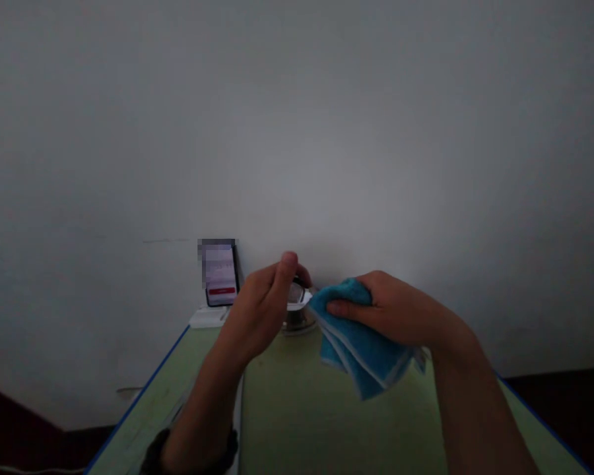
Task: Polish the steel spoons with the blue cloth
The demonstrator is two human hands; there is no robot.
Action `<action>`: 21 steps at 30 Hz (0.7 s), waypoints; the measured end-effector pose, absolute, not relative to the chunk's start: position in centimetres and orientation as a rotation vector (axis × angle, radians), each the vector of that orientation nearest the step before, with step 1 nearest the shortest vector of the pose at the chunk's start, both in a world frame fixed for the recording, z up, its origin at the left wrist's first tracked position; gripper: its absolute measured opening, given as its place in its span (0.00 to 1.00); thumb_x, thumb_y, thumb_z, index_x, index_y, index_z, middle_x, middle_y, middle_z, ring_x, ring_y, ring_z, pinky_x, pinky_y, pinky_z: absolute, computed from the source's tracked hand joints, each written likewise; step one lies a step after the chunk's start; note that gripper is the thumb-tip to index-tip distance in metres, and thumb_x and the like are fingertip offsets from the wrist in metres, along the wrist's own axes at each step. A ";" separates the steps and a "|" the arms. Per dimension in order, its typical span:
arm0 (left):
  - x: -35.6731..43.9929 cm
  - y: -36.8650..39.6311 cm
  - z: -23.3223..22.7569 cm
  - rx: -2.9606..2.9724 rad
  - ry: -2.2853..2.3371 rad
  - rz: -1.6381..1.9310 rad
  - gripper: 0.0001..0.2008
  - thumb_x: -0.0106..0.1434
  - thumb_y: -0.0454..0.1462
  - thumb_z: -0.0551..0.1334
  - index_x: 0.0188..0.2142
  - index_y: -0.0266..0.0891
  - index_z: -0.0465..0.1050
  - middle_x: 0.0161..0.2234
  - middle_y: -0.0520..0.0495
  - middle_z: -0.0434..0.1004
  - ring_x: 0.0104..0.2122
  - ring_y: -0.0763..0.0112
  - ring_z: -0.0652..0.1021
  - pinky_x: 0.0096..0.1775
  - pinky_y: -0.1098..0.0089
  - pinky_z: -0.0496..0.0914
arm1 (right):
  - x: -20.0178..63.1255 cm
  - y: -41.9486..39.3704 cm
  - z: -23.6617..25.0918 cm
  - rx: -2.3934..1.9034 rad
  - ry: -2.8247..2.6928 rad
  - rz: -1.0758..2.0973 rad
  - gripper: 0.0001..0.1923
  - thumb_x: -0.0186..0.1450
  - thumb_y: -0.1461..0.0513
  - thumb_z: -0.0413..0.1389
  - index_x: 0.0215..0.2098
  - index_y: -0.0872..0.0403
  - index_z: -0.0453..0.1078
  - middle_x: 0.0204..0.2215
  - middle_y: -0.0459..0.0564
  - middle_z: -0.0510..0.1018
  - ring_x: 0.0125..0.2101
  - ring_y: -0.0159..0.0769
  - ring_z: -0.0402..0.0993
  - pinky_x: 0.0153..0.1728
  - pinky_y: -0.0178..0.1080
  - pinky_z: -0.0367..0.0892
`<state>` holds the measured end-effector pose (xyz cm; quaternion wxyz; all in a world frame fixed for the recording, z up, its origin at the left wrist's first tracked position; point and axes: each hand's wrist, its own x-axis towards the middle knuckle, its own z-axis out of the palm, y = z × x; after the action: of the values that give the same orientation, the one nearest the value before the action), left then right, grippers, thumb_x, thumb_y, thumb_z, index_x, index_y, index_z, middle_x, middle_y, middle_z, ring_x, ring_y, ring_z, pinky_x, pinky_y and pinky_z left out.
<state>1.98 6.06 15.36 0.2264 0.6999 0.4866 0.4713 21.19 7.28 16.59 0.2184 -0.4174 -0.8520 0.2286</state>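
Over the far middle of the green surface [287, 402], the left hand [262, 310] curls its grip around a small glass cup [297, 310], thumb raised; what sits inside the cup can't be made out. Right beside it, the right hand [400, 310] has its grip closed on a folded blue cloth [361, 349], which touches the cup's rim. Both forearms reach in from the near edge. A phone [221, 277] leans against the far wall, left.
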 end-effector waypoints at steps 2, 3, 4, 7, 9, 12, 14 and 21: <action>1.5 6.0 15.6 2.002 1.267 1.301 0.22 0.64 0.46 0.45 0.30 0.38 0.72 0.25 0.51 0.74 0.26 0.73 0.73 0.28 0.75 0.64 | 20.7 7.3 16.5 -1.171 -2.342 0.666 0.21 0.57 0.47 0.50 0.22 0.55 0.68 0.19 0.44 0.72 0.19 0.27 0.64 0.20 0.30 0.56; 1.3 6.0 15.7 2.046 1.215 1.270 0.20 0.65 0.45 0.45 0.31 0.38 0.73 0.25 0.51 0.74 0.26 0.73 0.73 0.29 0.76 0.65 | 20.7 7.4 16.4 -1.190 -2.340 0.696 0.21 0.56 0.46 0.50 0.24 0.55 0.69 0.20 0.44 0.72 0.20 0.27 0.65 0.20 0.30 0.56; 1.0 6.0 15.6 2.088 1.170 1.230 0.19 0.65 0.43 0.46 0.32 0.39 0.73 0.26 0.52 0.74 0.27 0.73 0.74 0.30 0.76 0.65 | 20.6 7.6 16.1 -1.202 -2.349 0.729 0.21 0.56 0.46 0.50 0.25 0.55 0.69 0.21 0.44 0.73 0.21 0.28 0.65 0.20 0.30 0.57; 0.2 6.3 15.6 2.177 1.136 1.185 0.15 0.64 0.41 0.49 0.35 0.40 0.73 0.29 0.51 0.75 0.30 0.72 0.74 0.32 0.75 0.65 | 20.9 8.1 15.5 -1.220 -2.381 0.812 0.22 0.56 0.45 0.50 0.28 0.54 0.71 0.22 0.45 0.73 0.22 0.29 0.66 0.20 0.31 0.58; -0.5 6.5 15.6 2.187 1.164 1.194 0.14 0.64 0.41 0.49 0.35 0.40 0.73 0.30 0.51 0.75 0.32 0.71 0.74 0.33 0.74 0.65 | 21.3 8.4 15.2 -1.228 -2.396 0.855 0.21 0.57 0.45 0.49 0.29 0.54 0.71 0.22 0.45 0.74 0.22 0.30 0.66 0.20 0.31 0.58; -1.7 6.6 15.5 2.126 1.152 1.098 0.12 0.62 0.41 0.51 0.37 0.42 0.71 0.30 0.51 0.75 0.31 0.71 0.74 0.33 0.74 0.66 | 21.6 8.7 15.0 -1.260 -2.365 0.858 0.20 0.57 0.47 0.49 0.28 0.54 0.70 0.22 0.45 0.73 0.22 0.30 0.67 0.20 0.31 0.58; -2.3 6.4 15.3 2.061 1.112 0.958 0.13 0.58 0.42 0.57 0.44 0.45 0.67 0.34 0.51 0.75 0.32 0.70 0.74 0.33 0.73 0.67 | 21.5 9.0 14.7 -1.279 -2.296 0.801 0.19 0.58 0.48 0.49 0.26 0.54 0.70 0.21 0.45 0.72 0.22 0.30 0.66 0.20 0.31 0.58; -2.1 5.4 15.1 2.089 1.256 0.948 0.16 0.53 0.42 0.63 0.41 0.47 0.63 0.37 0.52 0.74 0.35 0.67 0.74 0.34 0.72 0.68 | 20.6 9.5 14.4 -1.310 -2.182 0.816 0.18 0.55 0.48 0.52 0.24 0.54 0.69 0.20 0.45 0.71 0.21 0.31 0.66 0.20 0.32 0.59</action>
<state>-2.14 5.38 15.07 0.2603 0.7712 0.4637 0.3499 20.64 9.51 14.42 0.2320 -0.4768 -0.7941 0.2970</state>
